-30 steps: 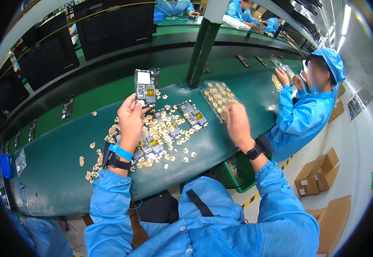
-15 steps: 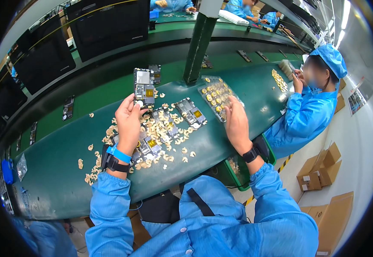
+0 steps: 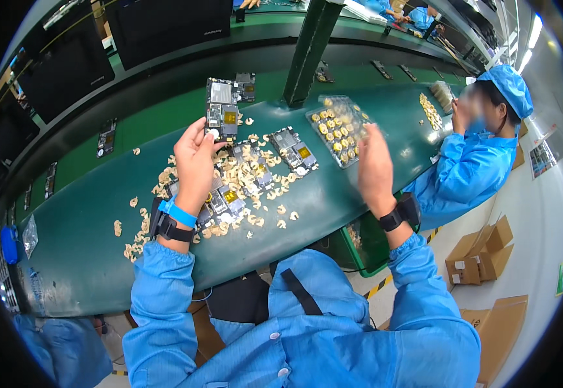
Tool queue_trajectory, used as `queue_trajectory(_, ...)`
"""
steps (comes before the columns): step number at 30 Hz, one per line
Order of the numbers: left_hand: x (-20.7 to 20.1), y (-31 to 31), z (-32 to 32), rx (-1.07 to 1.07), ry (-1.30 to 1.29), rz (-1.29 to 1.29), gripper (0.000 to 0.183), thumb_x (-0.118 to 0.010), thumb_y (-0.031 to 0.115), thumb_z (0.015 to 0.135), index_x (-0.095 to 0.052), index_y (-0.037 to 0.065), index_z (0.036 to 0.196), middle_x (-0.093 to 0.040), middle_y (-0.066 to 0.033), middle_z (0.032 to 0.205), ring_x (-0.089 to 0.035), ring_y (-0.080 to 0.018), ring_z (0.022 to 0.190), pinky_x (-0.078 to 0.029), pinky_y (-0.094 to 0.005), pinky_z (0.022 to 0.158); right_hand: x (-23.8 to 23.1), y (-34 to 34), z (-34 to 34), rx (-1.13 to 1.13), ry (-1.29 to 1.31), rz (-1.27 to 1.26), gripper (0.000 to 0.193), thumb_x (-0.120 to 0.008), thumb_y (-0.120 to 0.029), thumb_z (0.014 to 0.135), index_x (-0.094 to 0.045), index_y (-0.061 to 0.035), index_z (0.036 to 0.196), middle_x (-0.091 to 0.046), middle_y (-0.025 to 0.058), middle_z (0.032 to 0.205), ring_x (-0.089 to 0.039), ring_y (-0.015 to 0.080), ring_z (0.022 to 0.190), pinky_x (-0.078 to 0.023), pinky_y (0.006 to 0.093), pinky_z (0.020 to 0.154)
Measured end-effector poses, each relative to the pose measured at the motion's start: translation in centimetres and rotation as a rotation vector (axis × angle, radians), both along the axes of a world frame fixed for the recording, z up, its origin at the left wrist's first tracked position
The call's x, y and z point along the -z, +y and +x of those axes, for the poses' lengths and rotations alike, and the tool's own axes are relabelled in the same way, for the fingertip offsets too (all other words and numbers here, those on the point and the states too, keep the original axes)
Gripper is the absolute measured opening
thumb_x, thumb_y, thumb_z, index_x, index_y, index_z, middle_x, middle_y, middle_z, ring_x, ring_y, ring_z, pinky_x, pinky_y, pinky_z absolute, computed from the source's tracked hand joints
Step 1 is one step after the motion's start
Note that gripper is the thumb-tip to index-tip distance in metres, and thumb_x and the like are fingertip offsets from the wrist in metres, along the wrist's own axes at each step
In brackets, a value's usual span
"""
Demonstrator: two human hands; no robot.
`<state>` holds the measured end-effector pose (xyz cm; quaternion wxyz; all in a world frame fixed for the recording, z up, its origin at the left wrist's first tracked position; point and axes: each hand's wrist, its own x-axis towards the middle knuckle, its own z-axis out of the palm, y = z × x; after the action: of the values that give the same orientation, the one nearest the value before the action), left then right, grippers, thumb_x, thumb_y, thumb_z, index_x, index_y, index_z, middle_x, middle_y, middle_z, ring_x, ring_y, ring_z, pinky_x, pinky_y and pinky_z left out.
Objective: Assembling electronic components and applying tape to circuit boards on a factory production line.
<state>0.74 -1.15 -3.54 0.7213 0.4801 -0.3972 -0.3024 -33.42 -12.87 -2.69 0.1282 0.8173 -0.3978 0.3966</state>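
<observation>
My left hand [image 3: 195, 158] grips a phone circuit board [image 3: 222, 111] by its lower end, between thumb and fingers. The board stands upright with shield plates and a gold patch showing. My right hand [image 3: 376, 169], a little blurred, is closed at the right edge of a clear plastic tray [image 3: 360, 118], which overlaps a lower clear tray holding round yellow parts [image 3: 336, 137]. Its fingertips are partly hidden. Between my hands, small beige curved pieces [image 3: 246, 171] lie heaped over several boards. Another circuit board [image 3: 294, 152] lies at the heap's right edge.
A green post [image 3: 307, 55] rises behind the trays. Under the table's near edge hangs a green bin [image 3: 359, 249]. At the right a co-worker [image 3: 466, 155] in blue sits along the bench, with pale pieces [image 3: 430, 111] nearby. More boards [image 3: 106, 137] line the far strip.
My right hand has shifted right, and the upper clear tray now reaches further right over the lower one. My left hand still holds the circuit board. The whole view has shifted slightly.
</observation>
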Motion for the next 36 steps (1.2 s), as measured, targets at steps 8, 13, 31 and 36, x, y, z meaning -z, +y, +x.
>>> queue_trajectory(8, 0.2, -0.1, 0.1, 0.01, 0.001, -0.024, 0.041, -0.049, -0.002, 0.105, -0.048, -0.012, 0.144, -0.068, -0.0186, 0.128, -0.07, -0.0196, 0.109, -0.061, -0.0321, 0.093, -1.5, 0.7, -0.6, -0.027, 0.004, 0.008, 0.04, -0.061, -0.003, 0.097, -0.052, 0.0131, 0.133, -0.065, 0.0313, 0.121, -0.064, 0.043, 0.12, -0.051, 0.0452, 0.107)
queue_trajectory(13, 0.2, -0.3, 0.1, -0.018, 0.017, 0.026, 0.041, -0.049, -0.003, 0.105, -0.048, -0.012, 0.145, -0.069, -0.0169, 0.126, -0.07, -0.0184, 0.107, -0.061, -0.031, 0.092, 1.4, -0.6, -1.0, -0.076, 0.195, -0.015, 0.037, -0.061, -0.005, 0.099, -0.053, 0.0127, 0.131, -0.064, 0.0307, 0.128, -0.063, 0.0425, 0.123, -0.052, 0.0464, 0.105)
queue_trajectory(31, 0.1, -0.2, -0.2, -0.029, 0.012, 0.047, 0.04, -0.048, -0.003, 0.105, -0.048, -0.012, 0.144, -0.069, -0.018, 0.126, -0.071, -0.0191, 0.108, -0.061, -0.0306, 0.091, 2.8, -1.6, -2.2, -0.149, 0.157, -0.077, 0.036, -0.065, 0.001, 0.094, -0.058, 0.008, 0.129, -0.063, 0.028, 0.134, -0.061, 0.0421, 0.128, -0.053, 0.0474, 0.104)
queue_trajectory(36, 0.0, -0.2, 0.1, -0.042, 0.018, 0.044, 0.039, -0.048, -0.003, 0.105, -0.049, -0.012, 0.143, -0.069, -0.0179, 0.127, -0.07, -0.0197, 0.109, -0.061, -0.0316, 0.092, 0.5, -2.2, -2.1, -0.051, 0.019, -0.192, 0.038, -0.065, 0.002, 0.094, -0.058, 0.0072, 0.13, -0.064, 0.0265, 0.133, -0.062, 0.0404, 0.127, -0.054, 0.0465, 0.103)
